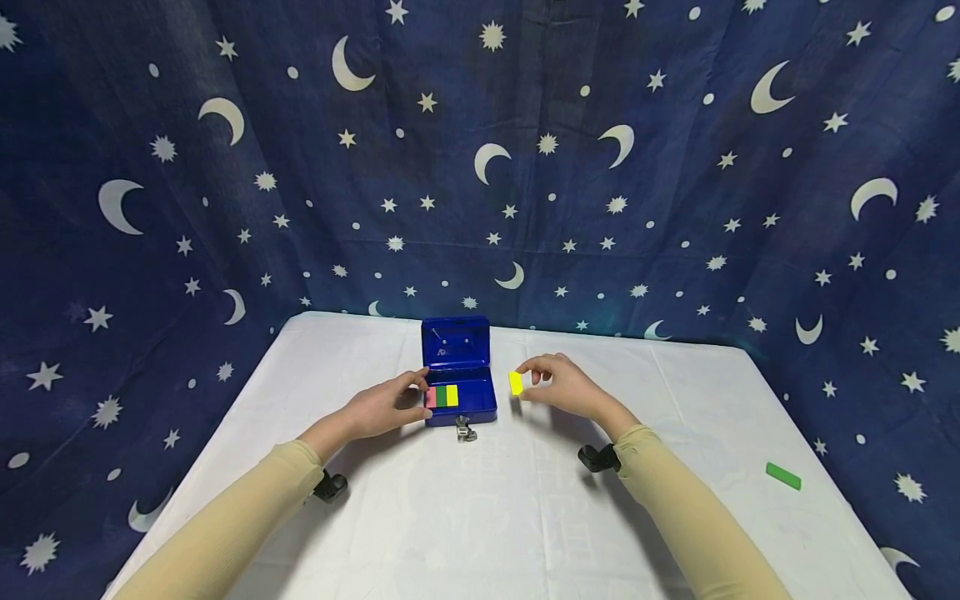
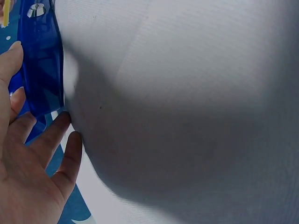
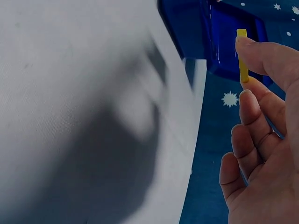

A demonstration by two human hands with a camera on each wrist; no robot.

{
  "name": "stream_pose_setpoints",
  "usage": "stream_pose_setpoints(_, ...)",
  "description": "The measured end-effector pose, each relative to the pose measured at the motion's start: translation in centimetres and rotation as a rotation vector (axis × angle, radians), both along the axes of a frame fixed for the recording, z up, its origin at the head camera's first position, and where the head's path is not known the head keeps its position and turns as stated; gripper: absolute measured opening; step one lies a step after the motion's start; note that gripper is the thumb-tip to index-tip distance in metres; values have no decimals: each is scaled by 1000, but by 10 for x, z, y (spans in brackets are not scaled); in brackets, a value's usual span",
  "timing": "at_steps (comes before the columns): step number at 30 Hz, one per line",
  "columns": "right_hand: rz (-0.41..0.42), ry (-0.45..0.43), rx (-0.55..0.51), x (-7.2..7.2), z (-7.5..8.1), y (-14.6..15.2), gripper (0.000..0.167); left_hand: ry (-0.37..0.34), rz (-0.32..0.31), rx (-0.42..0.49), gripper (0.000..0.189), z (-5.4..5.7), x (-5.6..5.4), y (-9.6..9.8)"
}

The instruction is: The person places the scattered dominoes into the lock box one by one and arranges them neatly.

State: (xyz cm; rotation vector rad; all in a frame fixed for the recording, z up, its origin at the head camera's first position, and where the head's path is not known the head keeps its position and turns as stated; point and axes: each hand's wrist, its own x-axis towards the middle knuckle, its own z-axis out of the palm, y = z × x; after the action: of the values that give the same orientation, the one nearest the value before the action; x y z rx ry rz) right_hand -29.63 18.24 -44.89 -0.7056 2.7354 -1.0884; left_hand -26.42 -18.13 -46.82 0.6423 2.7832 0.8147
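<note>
A small blue metal box [image 1: 458, 379] stands open on the white table [image 1: 480, 517], its lid upright at the back. Inside lie a pink, a green and a yellow block [image 1: 442, 396] side by side. My left hand [image 1: 390, 404] rests against the box's left side [image 2: 42, 70] with straight fingers [image 2: 53, 135]. My right hand [image 1: 558, 385], just right of the box, pinches a yellow block [image 1: 516, 382] between thumb and forefinger above the table; in the right wrist view the yellow block [image 3: 242, 53] shows edge-on before the box [image 3: 219, 39].
A green block [image 1: 783, 476] lies alone near the table's right edge. A key [image 1: 465, 430] hangs in the lock at the box's front. A dark blue cloth with moons and stars [image 1: 525, 167] surrounds the table at the back and both sides.
</note>
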Motion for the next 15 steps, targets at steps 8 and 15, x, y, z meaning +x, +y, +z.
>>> stream_pose_setpoints(8, 16, 21, 10, -2, 0, -15, 39, 6, -1, 0, 45, 0, 0, 0)
stream_pose_setpoints(15, 17, 39, 28, -3, 0, -28, 41, 1, -1, 2, 45, 0, 0, 0)
